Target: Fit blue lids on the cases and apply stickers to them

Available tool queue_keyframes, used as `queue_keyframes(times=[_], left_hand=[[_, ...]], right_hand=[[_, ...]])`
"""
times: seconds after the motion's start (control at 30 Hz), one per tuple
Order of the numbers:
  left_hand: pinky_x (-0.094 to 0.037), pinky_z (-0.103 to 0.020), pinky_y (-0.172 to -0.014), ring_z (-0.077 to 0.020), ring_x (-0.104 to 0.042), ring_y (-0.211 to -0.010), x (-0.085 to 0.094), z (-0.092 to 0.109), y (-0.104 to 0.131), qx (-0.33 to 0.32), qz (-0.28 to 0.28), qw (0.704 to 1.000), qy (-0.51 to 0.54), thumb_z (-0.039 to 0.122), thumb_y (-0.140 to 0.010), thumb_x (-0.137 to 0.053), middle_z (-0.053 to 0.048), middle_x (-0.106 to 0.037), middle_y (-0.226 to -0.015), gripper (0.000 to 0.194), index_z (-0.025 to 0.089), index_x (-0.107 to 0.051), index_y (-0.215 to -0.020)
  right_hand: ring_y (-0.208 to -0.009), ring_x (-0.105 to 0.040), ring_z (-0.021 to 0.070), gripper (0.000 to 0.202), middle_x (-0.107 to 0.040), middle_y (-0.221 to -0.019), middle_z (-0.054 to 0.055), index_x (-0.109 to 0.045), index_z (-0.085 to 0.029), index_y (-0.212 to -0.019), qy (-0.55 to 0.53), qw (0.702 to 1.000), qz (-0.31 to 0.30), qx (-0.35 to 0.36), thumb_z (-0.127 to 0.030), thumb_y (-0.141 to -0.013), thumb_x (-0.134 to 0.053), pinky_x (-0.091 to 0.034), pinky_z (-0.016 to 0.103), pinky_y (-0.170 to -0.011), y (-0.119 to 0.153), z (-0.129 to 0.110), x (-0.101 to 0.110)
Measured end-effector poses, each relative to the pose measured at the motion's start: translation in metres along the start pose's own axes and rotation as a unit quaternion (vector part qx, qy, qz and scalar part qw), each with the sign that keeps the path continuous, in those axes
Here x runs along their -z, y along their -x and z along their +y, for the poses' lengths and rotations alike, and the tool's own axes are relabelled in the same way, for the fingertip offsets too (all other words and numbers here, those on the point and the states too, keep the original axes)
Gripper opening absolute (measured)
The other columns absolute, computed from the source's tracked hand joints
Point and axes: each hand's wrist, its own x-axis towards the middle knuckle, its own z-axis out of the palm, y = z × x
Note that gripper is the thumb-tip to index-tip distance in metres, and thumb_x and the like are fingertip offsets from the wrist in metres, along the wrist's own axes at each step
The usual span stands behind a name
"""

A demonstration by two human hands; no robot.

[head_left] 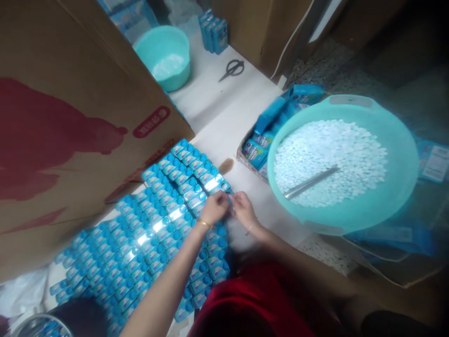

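Many small blue boxes (154, 224) stand in tight rows at the left and centre, their tops facing up. At the right end of these rows my left hand (215, 207), with a gold bangle at the wrist, has its fingers pinched together. Close beside it, nearly touching, my right hand (243, 208) is also pinched. Whatever lies between the fingertips is too small and blurred to name. To the right, a large turquoise basin (400, 164) holds a heap of small white pieces (329, 150) with a metal scoop (308, 182) lying on them.
A big cardboard box (70, 56) stands at the left. Behind are a smaller turquoise basin (184, 65), black scissors (233, 69) and upright blue boxes (214, 32). A carton of blue packs (257, 152) sits by the large basin. A round metal container (42, 325) is at bottom left.
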Motion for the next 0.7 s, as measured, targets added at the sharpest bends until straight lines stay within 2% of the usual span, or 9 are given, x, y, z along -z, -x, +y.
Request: queue_keyframes(times=[0.1,0.2,0.3,0.37,0.43,0.57,0.63,0.7], left_hand=[[-0.039,-0.023,-0.061,-0.0114,-0.05,-0.062,-0.002,0.001,-0.01,0.041,0.055,0.996,-0.059,0.022,-0.08,-0.05,0.002,-0.054,-0.064,0.009,0.017,-0.057,-0.076],[-0.041,-0.025,-0.067,-0.0153,-0.058,-0.072,0.007,0.007,-0.034,0.093,0.088,0.978,-0.166,0.024,-0.082,-0.052,-0.002,-0.063,-0.073,0.01,0.018,-0.06,-0.083],[-0.044,-0.028,-0.073,-0.0217,-0.064,-0.087,0.017,0.013,-0.058,0.146,0.03,0.953,-0.265,0.033,-0.082,-0.058,-0.008,-0.069,-0.088,0.017,0.018,-0.065,-0.085],[-0.046,-0.031,-0.076,-0.026,-0.064,-0.096,0.02,0.017,-0.07,0.171,-0.014,0.933,-0.315,0.043,-0.081,-0.06,-0.012,-0.07,-0.099,0.028,0.018,-0.067,-0.089],[-0.048,-0.033,-0.079,-0.0288,-0.063,-0.101,0.021,0.02,-0.077,0.187,-0.033,0.915,-0.355,0.05,-0.081,-0.059,-0.016,-0.068,-0.107,0.038,0.016,-0.068,-0.096],[-0.049,-0.034,-0.08,-0.0298,-0.063,-0.103,0.019,0.022,-0.073,0.187,-0.025,0.903,-0.385,0.052,-0.084,-0.055,-0.017,-0.067,-0.109,0.042,0.015,-0.068,-0.098],[-0.048,-0.035,-0.08,-0.0284,-0.064,-0.099,0.017,0.021,-0.063,0.157,-0.002,0.915,-0.373,0.047,-0.086,-0.053,-0.015,-0.068,-0.103,0.036,0.015,-0.068,-0.098],[-0.048,-0.034,-0.079,-0.0249,-0.064,-0.092,0.014,0.018,-0.046,0.088,0.019,0.945,-0.316,0.041,-0.088,-0.053,-0.012,-0.069,-0.094,0.03,0.016,-0.066,-0.098]], right_hand=[[-0.045,-0.046,0.0074,0.042,-0.054,-0.059,-0.008,-0.047,-0.023,-0.085,-0.04,0.999,-0.021,-0.014,-0.052,-0.066,-0.071,-0.034,0.02,-0.042,0.004,-0.001,0.0],[-0.059,-0.055,0.0095,0.041,-0.062,-0.075,-0.003,-0.053,-0.022,-0.09,-0.096,0.992,-0.075,-0.044,-0.042,-0.063,-0.076,-0.039,0.021,-0.049,0.008,-0.008,0.007],[-0.065,-0.057,0.01,0.041,-0.063,-0.081,-0.001,-0.058,-0.02,-0.09,-0.108,0.988,-0.095,-0.057,-0.044,-0.063,-0.078,-0.04,0.022,-0.054,0.008,-0.013,0.017],[-0.06,-0.054,0.0092,0.043,-0.061,-0.074,-0.002,-0.058,-0.02,-0.088,-0.102,0.988,-0.094,-0.065,-0.051,-0.065,-0.076,-0.037,0.022,-0.051,0.007,-0.014,0.023],[-0.053,-0.05,0.0082,0.046,-0.058,-0.067,-0.004,-0.056,-0.02,-0.088,-0.103,0.988,-0.088,-0.079,-0.057,-0.067,-0.072,-0.031,0.021,-0.046,0.006,-0.012,0.026],[-0.047,-0.045,0.0067,0.052,-0.054,-0.062,-0.006,-0.055,-0.021,-0.089,-0.116,0.984,-0.067,-0.115,-0.064,-0.065,-0.07,-0.025,0.02,-0.042,0.004,-0.007,0.025],[-0.045,-0.044,0.0066,0.053,-0.052,-0.058,-0.007,-0.053,-0.021,-0.09,-0.118,0.982,-0.062,-0.135,-0.066,-0.065,-0.068,-0.024,0.019,-0.041,0.005,-0.005,0.022],[-0.043,-0.042,0.0066,0.052,-0.051,-0.056,-0.008,-0.052,-0.022,-0.09,-0.117,0.982,-0.059,-0.138,-0.067,-0.067,-0.066,-0.023,0.019,-0.04,0.007,-0.005,0.02]])
